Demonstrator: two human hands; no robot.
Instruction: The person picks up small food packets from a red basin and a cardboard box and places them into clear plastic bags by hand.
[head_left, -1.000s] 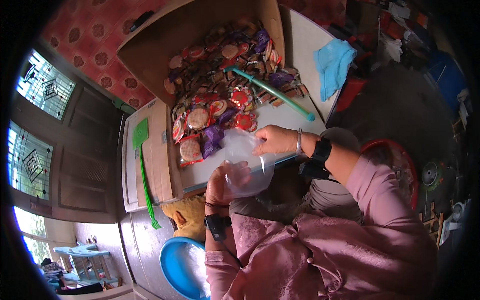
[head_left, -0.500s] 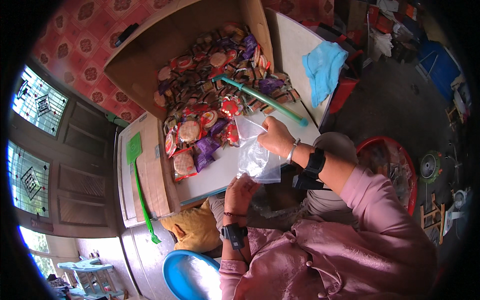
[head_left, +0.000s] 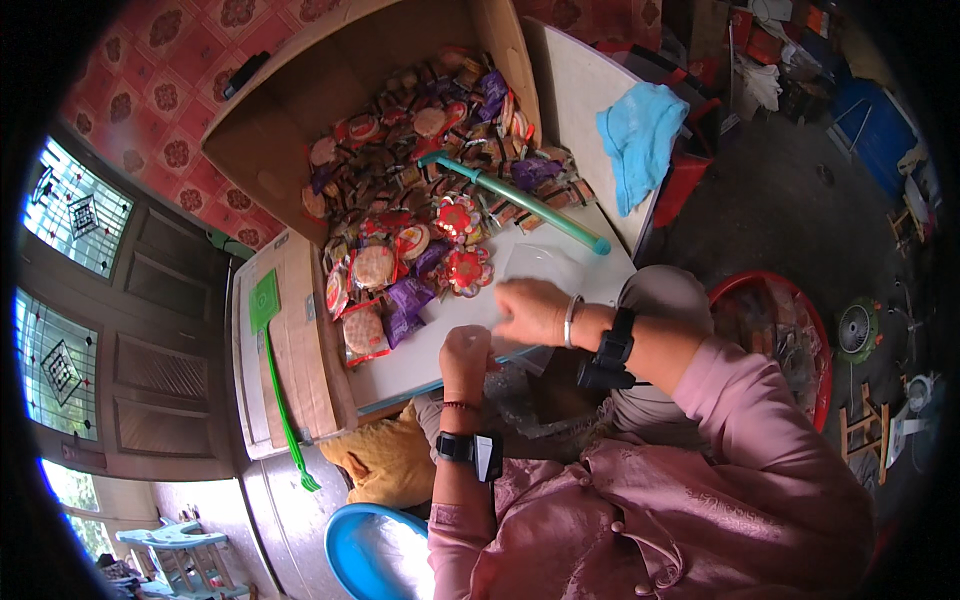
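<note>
A clear plastic bag (head_left: 545, 266) stretches over the near edge of the white tabletop, with part of it showing beyond my right hand and part below. My right hand (head_left: 535, 312) is closed on the bag, knuckles up, its fingertips slightly blurred. Just left of it and lower, my left hand (head_left: 467, 362) is curled closed at the bag's near-left side. My fingers cover the part of the bag between the hands. Beyond them lie wrapped round biscuits (head_left: 373, 266), purple packets (head_left: 405, 300) and red flower-shaped packs (head_left: 468, 268).
An open cardboard box (head_left: 280, 110) spills a heap of small packets onto the table. A green tube with a teal handle (head_left: 530, 205) lies across them. A blue cloth (head_left: 643, 140) hangs at right, a green fly swatter (head_left: 267, 300) lies left. A blue basin (head_left: 350, 560) stands below.
The bag, earlier held upright and stretched between my hands, now lies lower and flatter. My right hand has come down toward my left, which has risen slightly and curled closed.
</note>
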